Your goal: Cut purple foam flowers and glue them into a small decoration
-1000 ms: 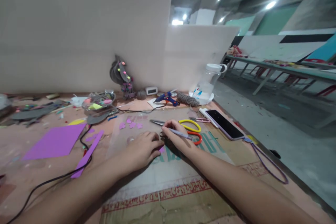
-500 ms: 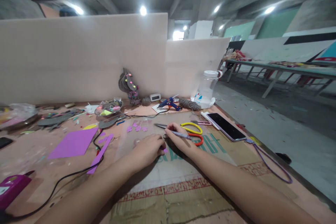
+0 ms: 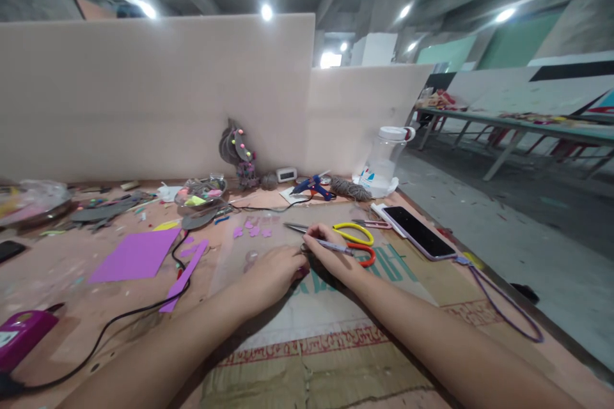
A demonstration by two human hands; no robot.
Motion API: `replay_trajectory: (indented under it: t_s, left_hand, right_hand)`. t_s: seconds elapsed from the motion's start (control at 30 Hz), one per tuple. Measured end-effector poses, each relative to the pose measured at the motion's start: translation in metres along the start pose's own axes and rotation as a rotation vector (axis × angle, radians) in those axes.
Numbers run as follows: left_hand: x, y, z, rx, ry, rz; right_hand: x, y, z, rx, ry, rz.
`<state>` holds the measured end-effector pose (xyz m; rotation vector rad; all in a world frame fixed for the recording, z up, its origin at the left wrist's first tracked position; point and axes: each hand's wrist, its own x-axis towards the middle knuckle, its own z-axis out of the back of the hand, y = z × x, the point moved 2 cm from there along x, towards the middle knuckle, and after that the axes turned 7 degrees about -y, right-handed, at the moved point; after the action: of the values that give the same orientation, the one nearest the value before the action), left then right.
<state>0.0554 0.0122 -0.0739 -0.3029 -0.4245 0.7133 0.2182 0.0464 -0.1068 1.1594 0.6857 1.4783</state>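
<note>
The right hand (image 3: 330,252) closes its fingers around a pale purple pen (image 3: 337,247), which lies slanted in the grip. The left hand (image 3: 277,268) is just beside it, palm down with bent fingers. At its fingertips a small purple bit (image 3: 302,272) is visible, but I cannot tell if the fingers pinch it or only cover it. Both hands are above a transparent sheet (image 3: 268,313), which lies on printed cardboard (image 3: 268,383).

The scissors (image 3: 352,225), having one yellow and one red handle, are partly hidden by the right hand; their blades point to the left. Near the left hand, farther from the person, lie small purple cutouts (image 3: 254,232). To the left of the cardboard there are a purple strip (image 3: 186,275) and a larger purple sheet (image 3: 137,255). A smartphone (image 3: 418,233) lies at the right, and a blue glue gun (image 3: 311,185) stands behind the scissors.
</note>
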Motion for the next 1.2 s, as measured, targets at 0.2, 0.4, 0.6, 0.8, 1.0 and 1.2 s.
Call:
replay_trajectory:
  t_s: [0.2, 0.4, 0.6, 0.8, 1.0, 1.2]
  left_hand:
    - [0.000, 0.006, -0.006, -0.003, 0.012, 0.018]
    - [0.002, 0.013, -0.001, -0.013, 0.049, 0.021]
    - [0.003, 0.020, 0.011, 0.008, 0.105, 0.014]
    - [0.001, 0.022, 0.006, -0.059, 0.083, 0.057]
    - [0.003, 0.012, 0.007, -0.093, 0.075, 0.014]
    - [0.002, 0.008, 0.005, -0.066, 0.062, 0.003]
  right_hand:
    - [-0.001, 0.005, 0.001, 0.002, 0.020, 0.000]
    - [-0.002, 0.007, 0.000, 0.016, 0.034, -0.014]
    - [-0.002, 0.005, -0.002, 0.033, 0.039, -0.025]
    - [-0.002, 0.005, -0.004, 0.026, 0.039, -0.022]
    - [-0.005, 0.013, 0.000, -0.005, 0.050, -0.005]
    - [-0.007, 0.016, 0.002, -0.038, 0.059, 0.004]
